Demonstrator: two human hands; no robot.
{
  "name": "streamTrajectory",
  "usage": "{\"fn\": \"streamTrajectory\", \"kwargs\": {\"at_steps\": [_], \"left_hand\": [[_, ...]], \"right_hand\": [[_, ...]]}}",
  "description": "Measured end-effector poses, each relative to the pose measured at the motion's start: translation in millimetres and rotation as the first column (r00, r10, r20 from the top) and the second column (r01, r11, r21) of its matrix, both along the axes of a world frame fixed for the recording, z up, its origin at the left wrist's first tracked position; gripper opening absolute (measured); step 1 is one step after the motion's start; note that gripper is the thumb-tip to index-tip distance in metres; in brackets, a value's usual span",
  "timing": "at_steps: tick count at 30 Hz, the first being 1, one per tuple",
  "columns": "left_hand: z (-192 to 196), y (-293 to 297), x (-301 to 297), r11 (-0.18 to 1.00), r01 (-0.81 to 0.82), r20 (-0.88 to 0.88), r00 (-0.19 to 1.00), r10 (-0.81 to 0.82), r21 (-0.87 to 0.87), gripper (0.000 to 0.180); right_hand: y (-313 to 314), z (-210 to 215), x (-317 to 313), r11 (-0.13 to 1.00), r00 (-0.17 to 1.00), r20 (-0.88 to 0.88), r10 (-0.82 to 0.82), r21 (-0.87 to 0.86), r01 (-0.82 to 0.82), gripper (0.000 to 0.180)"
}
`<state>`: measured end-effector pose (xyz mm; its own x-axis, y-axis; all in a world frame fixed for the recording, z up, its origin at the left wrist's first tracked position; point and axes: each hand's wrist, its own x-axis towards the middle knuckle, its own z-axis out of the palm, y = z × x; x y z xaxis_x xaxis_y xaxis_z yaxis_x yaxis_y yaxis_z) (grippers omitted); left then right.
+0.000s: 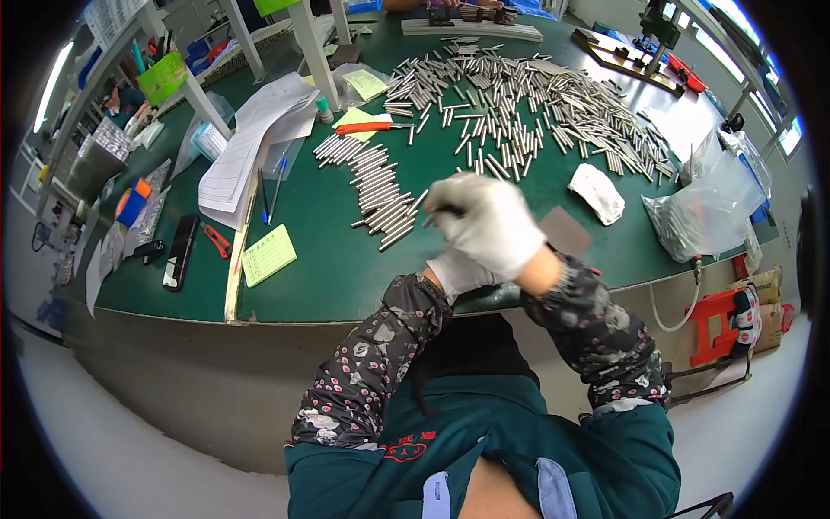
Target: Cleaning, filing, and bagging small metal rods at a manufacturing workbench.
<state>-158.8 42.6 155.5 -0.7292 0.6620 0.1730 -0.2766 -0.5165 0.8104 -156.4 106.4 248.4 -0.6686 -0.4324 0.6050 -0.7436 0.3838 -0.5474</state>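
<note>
In the head view, your jacket (493, 415) carries red embroidered lettering on its chest, the lined yellow pad (269, 255) near the bench's front edge bears handwriting, and the white sheets (251, 164) toward the left are printed in a grid too small to read; another yellow note (367, 84) lies farther back, with the orange cutter (365, 127) across a slip just beyond the row of metal rods (385, 197), which runs toward the front edge of the bench (320, 285), while the heap of loose rods (553, 95) spreads from the middle toward the far right corner; your gloved right hand (487, 221) hovers by the row's near end, fingers curled, though blur hides whether they grip a rod, and it covers much of your left hand (461, 270), whose fingers you cannot make out; the brown pad (566, 232), white cloth (596, 192) and clear plastic bag (705, 212) crowd the right-hand side
</note>
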Motion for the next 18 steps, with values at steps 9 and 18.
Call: {"fn": "streamTrajectory", "kwargs": {"at_steps": [9, 18], "left_hand": [[21, -16, 6, 0.714, -0.403, -0.615, 0.787, -0.048, -0.572, 0.054], [-37, -10, -14, 0.866, -0.290, -0.500, 0.865, 0.054, -0.408, 0.073]], "right_hand": [[-36, -28, -31, 0.897, 0.868, 0.487, -0.092, 0.419, -0.140, 0.016], [44, 11, 17, 0.978, 0.980, 0.045, -0.191, 0.097, 0.186, 0.011]]}}
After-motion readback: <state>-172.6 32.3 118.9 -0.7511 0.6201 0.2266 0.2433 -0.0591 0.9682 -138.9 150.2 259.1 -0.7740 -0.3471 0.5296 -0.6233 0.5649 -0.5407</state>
